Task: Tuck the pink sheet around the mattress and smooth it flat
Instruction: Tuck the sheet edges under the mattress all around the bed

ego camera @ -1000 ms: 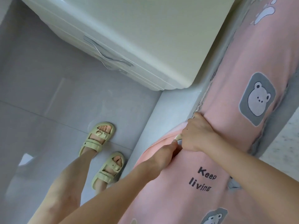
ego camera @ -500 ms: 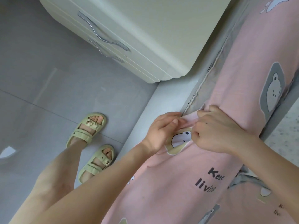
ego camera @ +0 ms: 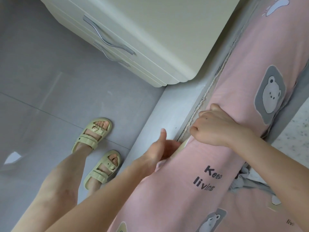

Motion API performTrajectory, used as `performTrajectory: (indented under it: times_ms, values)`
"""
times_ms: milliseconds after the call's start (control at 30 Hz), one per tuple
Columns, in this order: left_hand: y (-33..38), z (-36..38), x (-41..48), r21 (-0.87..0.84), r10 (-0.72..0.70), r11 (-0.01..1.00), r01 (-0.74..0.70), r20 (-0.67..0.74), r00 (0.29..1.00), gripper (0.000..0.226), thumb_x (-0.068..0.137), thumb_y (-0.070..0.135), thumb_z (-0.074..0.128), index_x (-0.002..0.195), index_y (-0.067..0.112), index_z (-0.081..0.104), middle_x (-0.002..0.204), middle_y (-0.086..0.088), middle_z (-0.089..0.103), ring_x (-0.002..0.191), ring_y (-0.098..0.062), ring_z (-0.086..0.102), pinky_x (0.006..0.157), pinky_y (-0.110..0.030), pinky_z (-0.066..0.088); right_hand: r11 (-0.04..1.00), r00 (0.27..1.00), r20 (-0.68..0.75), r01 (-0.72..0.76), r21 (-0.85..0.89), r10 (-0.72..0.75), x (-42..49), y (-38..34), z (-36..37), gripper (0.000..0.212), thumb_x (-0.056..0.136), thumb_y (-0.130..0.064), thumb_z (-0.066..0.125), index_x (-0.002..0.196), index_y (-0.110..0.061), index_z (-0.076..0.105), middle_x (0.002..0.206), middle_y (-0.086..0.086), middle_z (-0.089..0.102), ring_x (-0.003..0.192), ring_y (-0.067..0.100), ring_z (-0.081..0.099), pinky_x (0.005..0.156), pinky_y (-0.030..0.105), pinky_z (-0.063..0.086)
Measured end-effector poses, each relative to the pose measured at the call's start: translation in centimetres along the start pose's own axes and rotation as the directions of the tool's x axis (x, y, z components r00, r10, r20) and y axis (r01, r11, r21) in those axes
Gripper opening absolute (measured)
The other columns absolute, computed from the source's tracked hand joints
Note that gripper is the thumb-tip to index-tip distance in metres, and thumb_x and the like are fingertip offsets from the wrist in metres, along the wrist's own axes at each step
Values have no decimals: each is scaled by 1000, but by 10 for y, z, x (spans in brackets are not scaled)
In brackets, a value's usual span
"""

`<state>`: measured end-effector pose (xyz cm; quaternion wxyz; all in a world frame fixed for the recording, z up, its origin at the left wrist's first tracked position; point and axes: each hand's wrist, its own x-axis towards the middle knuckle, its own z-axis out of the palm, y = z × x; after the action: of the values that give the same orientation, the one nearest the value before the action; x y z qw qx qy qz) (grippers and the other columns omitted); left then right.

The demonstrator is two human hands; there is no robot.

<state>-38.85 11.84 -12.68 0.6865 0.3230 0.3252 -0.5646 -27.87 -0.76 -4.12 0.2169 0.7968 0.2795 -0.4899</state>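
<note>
The pink sheet [ego camera: 230, 97], printed with bears and "Keep living", wraps the mattress side running from lower middle to upper right. My right hand [ego camera: 215, 126] lies fisted on the sheet's lower edge, pressing it against the mattress; its fingertips are hidden. My left hand [ego camera: 160, 148] sits just below and to the left, thumb up, fingers slid under the sheet's edge where it meets the grey bed frame ledge [ego camera: 168, 114]. The mattress's frayed beige seam [ego camera: 203, 99] shows above my right hand.
A cream bedside cabinet [ego camera: 150, 30] with silver handles stands close to the bed at top centre. Grey tiled floor [ego camera: 41, 81] fills the left, with my feet in pale green sandals [ego camera: 93, 133]. A grey cloth [ego camera: 244, 181] bunches at the right under my forearm.
My left hand has dropped from the folded edge and pushed under the sheet at the ledge. The bear patch held between both hands is now out of sight. My right hand shifted slightly up the mattress.
</note>
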Motion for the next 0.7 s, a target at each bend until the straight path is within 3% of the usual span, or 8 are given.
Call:
performTrajectory:
  times_ms: [33,100,167,300,467,533,600,700]
  values:
    - [0,-3,-5,-40,100,994,-101,-38,994,71,97,56,8,95,24,71,104,5,71,101,-11,64,101,-26,40,1000,1000,13,-5,-17,6,4,0,-2,38,95,-25,22,58,-21,32,94,-2,62,95,14,44,93,39,23]
    - [-3,-2,-16,-79,151,986,-146,65,986,65,99,51,9,99,32,71,109,15,70,110,-2,58,107,-26,34,999,999,45,-13,-49,15,11,-1,-5,36,94,-24,23,60,-21,35,98,-1,63,90,15,45,91,38,22]
    - [-10,1,-18,-15,72,997,-70,165,984,64,98,52,9,99,37,72,111,17,69,113,-1,57,107,-27,34,996,996,88,-7,-94,15,16,-3,-7,35,93,-24,24,61,-21,38,91,-3,61,84,14,45,95,39,22]
    - [-3,13,-1,119,-37,993,24,111,993,58,94,62,17,93,35,69,105,4,70,99,-12,64,95,-27,46,983,991,135,14,-183,12,23,-9,-8,34,95,-24,24,74,-22,50,100,-7,64,90,12,50,104,43,19]
    - [-7,19,29,147,-173,977,152,145,974,60,86,73,21,109,41,65,118,1,67,112,-17,61,108,-37,39,996,980,192,-37,-79,52,34,-4,-13,41,99,-36,20,103,-24,60,120,1,62,113,17,52,113,46,13]
    - [-7,19,34,134,-177,979,155,169,970,57,86,73,18,119,47,56,127,5,61,116,-16,58,109,-37,38,999,1000,7,-24,-37,25,28,7,-15,44,99,-39,22,100,-23,63,110,2,67,111,16,56,116,43,10]
    - [-4,20,38,129,-205,975,183,183,961,66,85,75,17,127,39,54,125,1,63,115,-18,59,107,-37,40,998,984,-175,-27,-54,17,17,23,-18,47,99,-42,20,85,-26,62,92,-2,70,100,14,60,118,40,8]
    - [0,20,38,98,-214,975,200,156,964,75,84,76,16,129,30,54,119,-1,65,108,-21,62,104,-34,44,996,990,-124,-78,-42,72,12,43,-18,57,97,-48,14,70,-24,57,73,-7,64,93,12,61,118,42,2]
